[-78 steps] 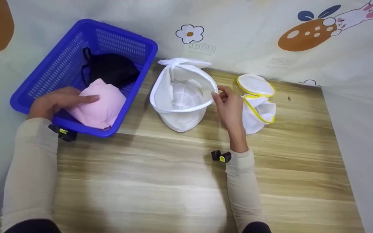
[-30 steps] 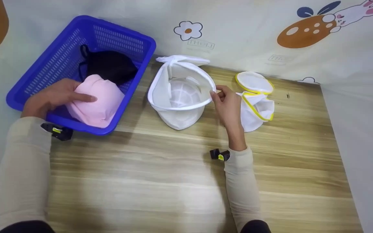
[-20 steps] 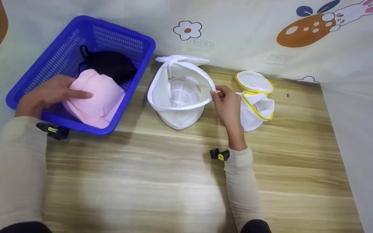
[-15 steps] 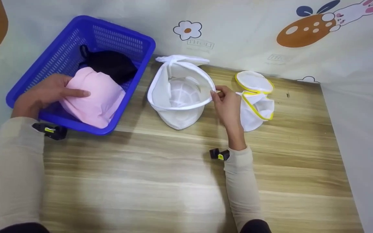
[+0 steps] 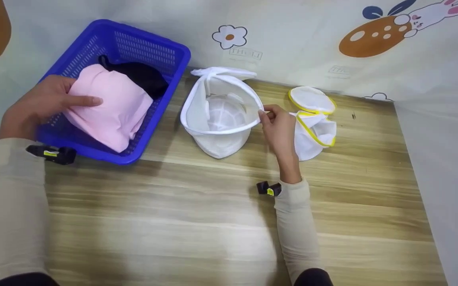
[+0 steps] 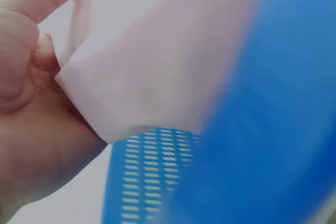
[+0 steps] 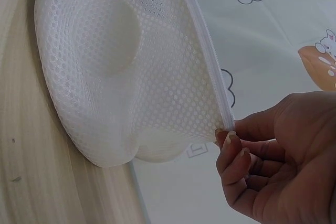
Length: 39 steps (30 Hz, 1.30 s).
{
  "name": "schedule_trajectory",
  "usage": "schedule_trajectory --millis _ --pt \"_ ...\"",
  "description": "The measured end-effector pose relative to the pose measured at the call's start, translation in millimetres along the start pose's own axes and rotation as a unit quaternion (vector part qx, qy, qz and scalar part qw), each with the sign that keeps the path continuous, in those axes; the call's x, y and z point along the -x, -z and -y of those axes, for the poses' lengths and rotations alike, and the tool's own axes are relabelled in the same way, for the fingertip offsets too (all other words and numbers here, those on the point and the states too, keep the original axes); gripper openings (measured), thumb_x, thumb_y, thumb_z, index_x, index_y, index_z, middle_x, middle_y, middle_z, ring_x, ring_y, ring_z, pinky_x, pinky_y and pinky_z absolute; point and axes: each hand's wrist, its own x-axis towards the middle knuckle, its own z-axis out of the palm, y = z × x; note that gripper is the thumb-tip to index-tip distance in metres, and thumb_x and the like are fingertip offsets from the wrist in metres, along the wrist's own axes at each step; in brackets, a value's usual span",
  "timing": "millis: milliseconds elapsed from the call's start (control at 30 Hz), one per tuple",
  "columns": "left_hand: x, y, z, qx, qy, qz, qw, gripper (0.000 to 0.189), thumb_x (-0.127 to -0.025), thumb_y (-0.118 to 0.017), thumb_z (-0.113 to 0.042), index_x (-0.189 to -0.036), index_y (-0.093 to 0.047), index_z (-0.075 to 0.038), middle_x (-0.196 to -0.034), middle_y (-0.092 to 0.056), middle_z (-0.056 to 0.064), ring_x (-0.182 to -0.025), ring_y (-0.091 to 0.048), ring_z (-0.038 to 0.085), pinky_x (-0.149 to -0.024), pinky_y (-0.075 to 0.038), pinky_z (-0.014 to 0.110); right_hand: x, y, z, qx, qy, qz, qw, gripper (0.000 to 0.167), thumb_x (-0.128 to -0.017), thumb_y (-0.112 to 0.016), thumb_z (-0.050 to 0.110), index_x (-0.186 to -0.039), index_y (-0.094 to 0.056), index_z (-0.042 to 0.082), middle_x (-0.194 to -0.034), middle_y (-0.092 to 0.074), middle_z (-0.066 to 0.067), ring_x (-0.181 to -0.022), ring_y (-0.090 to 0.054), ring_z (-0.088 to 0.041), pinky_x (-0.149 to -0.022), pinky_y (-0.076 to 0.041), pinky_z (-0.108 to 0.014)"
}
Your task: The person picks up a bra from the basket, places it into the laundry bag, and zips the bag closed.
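My left hand grips a folded pink bra with moulded cups, thumb on top and the other fingers hidden beneath. The bra is lifted at the near side of the blue plastic basket. Behind it in the basket lies a black item with a strap, apparently another bra. In the right wrist view, thumb and fingertips of my right hand pinch the zippered edge of a white mesh laundry bag. The bag stands unzipped, its lid folded back, with a round white plastic frame inside.
Right of my right hand sits a smaller white mesh bag with yellow trim, its round lid laid back. All stand on a wood-grain tabletop. A printed cloth hangs along the back and sides.
My left hand has raised the pink bra and shifted it left and away from me, covering more of the black item. The right hand keeps its pinch on the mesh bag.
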Motion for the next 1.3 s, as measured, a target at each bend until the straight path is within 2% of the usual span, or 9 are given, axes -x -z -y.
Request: schedule_trajectory --millis 200,400,500,667,867,1067,1300 --pt "2.2 6.6 -9.8 -0.005 -0.011 -0.016 0.9998 0.029 -0.081 -0.077 -0.034 -0.087 -0.066 -0.008 -0.069 -0.061 -0.004 -0.068 -0.050 0.011 -0.058 -0.041 0.023 0.1 0.0 -1.2 -0.003 -0.009 0.007 0.9999 0.022 -0.091 -0.065 0.015 -0.105 -0.070 0.000 -0.073 -0.066 -0.006 -0.062 -0.056 -0.014 -0.053 -0.042 -0.023" --pt "7.4 10.7 -20.0 0.008 -0.006 -0.030 0.9995 0.026 -0.081 -0.077 -0.034 -0.092 -0.069 -0.012 -0.076 -0.062 -0.006 -0.077 -0.049 0.012 -0.064 -0.041 0.020 -0.3 -0.7 -2.3 -0.005 -0.008 0.006 0.9999 0.022 -0.091 -0.065 0.016 -0.105 -0.070 0.000 -0.073 -0.066 -0.005 -0.062 -0.056 -0.013 -0.054 -0.043 -0.023" --pt "7.0 9.6 -26.0 0.015 -0.015 -0.036 0.9991 0.026 -0.081 -0.077 -0.034 -0.092 -0.069 -0.011 -0.076 -0.062 -0.006 -0.078 -0.049 0.012 -0.063 -0.041 0.020 -0.3 -0.4 -1.8 -0.006 -0.009 0.008 0.9999 0.022 -0.091 -0.065 0.016 -0.106 -0.070 0.000 -0.074 -0.065 -0.005 -0.062 -0.056 -0.013 -0.054 -0.043 -0.023" --pt "1.9 3.5 -39.0 0.019 -0.036 -0.050 0.9979 0.026 -0.079 -0.079 -0.033 -0.085 -0.068 -0.011 -0.067 -0.060 -0.005 -0.069 -0.048 0.011 -0.056 -0.041 0.021 -0.2 1.1 -0.1 -0.006 -0.011 0.014 0.9998 0.023 -0.092 -0.064 0.016 -0.108 -0.069 -0.001 -0.075 -0.065 -0.006 -0.062 -0.057 -0.014 -0.054 -0.044 -0.023" --pt "-4.4 -3.7 -51.9 0.032 -0.039 -0.042 0.9978 0.027 -0.076 -0.081 -0.032 -0.079 -0.066 -0.010 -0.061 -0.055 -0.007 -0.063 -0.046 0.010 -0.054 -0.039 0.023 1.0 1.7 -1.9 -0.006 -0.016 0.017 0.9997 0.023 -0.092 -0.064 0.016 -0.109 -0.069 0.001 -0.075 -0.066 -0.006 -0.061 -0.057 -0.014 -0.053 -0.044 -0.023" --pt "-7.4 -7.3 -57.8 0.048 -0.027 -0.034 0.9979 0.028 -0.076 -0.081 -0.033 -0.080 -0.067 -0.009 -0.062 -0.057 -0.007 -0.068 -0.047 0.010 -0.056 -0.039 0.024 1.5 1.0 -2.4 -0.006 -0.015 0.021 0.9996 0.023 -0.093 -0.064 0.016 -0.109 -0.069 0.001 -0.076 -0.067 -0.006 -0.060 -0.058 -0.014 -0.053 -0.044 -0.023" --pt "-14.0 -11.1 -67.9 0.056 -0.050 -0.035 0.9966 0.022 -0.077 -0.081 -0.030 -0.079 -0.068 -0.012 -0.063 -0.060 -0.007 -0.063 -0.050 0.008 -0.052 -0.041 0.022 0.6 2.0 0.2 -0.010 -0.007 0.013 0.9998 0.022 -0.092 -0.064 0.016 -0.107 -0.070 0.001 -0.073 -0.066 -0.005 -0.059 -0.057 -0.013 -0.051 -0.042 -0.022"
